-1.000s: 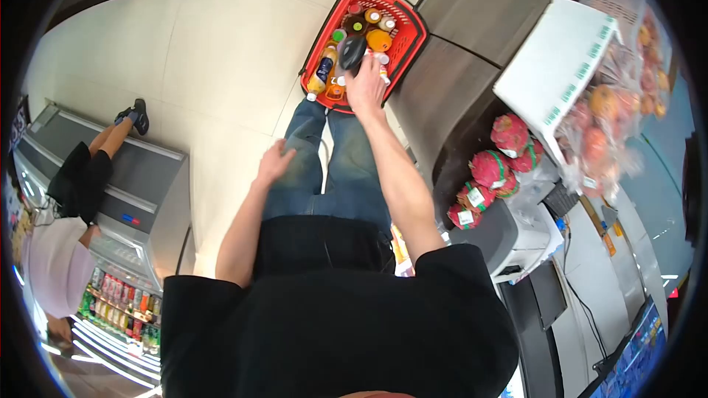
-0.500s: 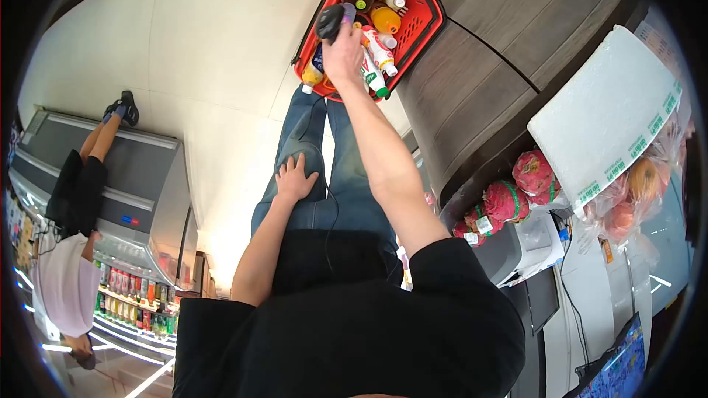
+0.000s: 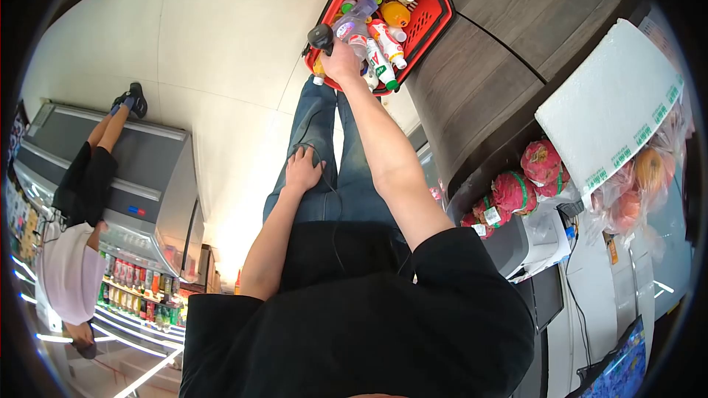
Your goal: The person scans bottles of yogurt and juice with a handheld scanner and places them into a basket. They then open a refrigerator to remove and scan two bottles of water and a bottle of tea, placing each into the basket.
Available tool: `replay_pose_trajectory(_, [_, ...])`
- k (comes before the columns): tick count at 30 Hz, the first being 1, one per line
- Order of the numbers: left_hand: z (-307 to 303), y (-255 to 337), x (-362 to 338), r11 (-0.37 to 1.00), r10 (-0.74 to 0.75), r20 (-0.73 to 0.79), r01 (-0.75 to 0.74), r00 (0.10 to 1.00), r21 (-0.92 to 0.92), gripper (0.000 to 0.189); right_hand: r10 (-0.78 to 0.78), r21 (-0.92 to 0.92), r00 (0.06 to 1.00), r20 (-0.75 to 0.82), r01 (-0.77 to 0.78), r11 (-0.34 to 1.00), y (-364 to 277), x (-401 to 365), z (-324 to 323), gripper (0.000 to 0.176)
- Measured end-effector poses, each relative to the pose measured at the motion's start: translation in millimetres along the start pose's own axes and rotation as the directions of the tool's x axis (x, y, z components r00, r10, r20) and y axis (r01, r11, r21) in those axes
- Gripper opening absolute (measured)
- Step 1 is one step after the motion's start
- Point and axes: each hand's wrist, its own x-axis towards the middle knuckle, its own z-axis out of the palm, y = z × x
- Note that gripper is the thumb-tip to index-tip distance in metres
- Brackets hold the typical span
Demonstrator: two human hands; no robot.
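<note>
My right hand (image 3: 341,61) is closed around a black handheld scanner (image 3: 321,38), over the near left side of a red shopping basket (image 3: 440,26). A clear bottle with a purple label (image 3: 355,18) lies just beyond the hand, on the other bottles. Near my fingers are a white bottle with a green cap (image 3: 379,65), a red and white bottle (image 3: 386,40) and an orange bottle (image 3: 396,14). My left hand (image 3: 302,171) rests on my thigh, fingers extended and loosely together. A thin black cable (image 3: 338,203) runs past its fingers.
A wood-look counter side (image 3: 479,59) stands right of the basket. Wrapped dragon fruit (image 3: 514,192), a white foam board (image 3: 612,103) and bagged fruit (image 3: 634,191) are at the right. A person (image 3: 70,265) stands at the left by a grey cabinet (image 3: 140,169) and drink shelves (image 3: 136,287).
My right hand has turned and drawn the scanner nearer and to the left, exposing the purple-labelled bottle. My left hand's fingers have come closer together. The view has shifted slightly.
</note>
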Motion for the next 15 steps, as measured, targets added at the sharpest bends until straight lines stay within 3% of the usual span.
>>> replay_pose_trajectory(6, [-8.2, 12.1, -14.0, 0.998, 0.002, -0.041, 0.0, 0.999, 0.057, 0.076, -0.035, -0.002, 0.999, -0.041, 0.034, 0.999, 15.7, -24.2, -5.2, 0.048])
replay_pose_trajectory(10, [-14.6, 18.8, -28.5, 0.997, 0.042, -0.079, -0.037, 0.996, 0.064, 0.075, -0.057, -0.08, 0.998, 0.02, 0.059, 0.995, 19.7, -65.6, -29.1, 0.053])
replay_pose_trajectory(13, [-3.9, -9.0, -25.4, 0.966, 0.146, -0.093, -0.162, 0.985, -0.201, 0.073, -0.072, -0.189, 0.992, 0.106, 0.091, 0.978, 25.3, -105.1, -51.1, 0.058])
replay_pose_trajectory(15, [-7.8, -20.9, -54.4, 0.893, 0.003, -0.114, -0.054, 0.993, -0.447, 0.078, -0.325, -0.198, 0.944, 0.047, 0.328, 0.924, 37.1, -133.1, -62.9, 0.06])
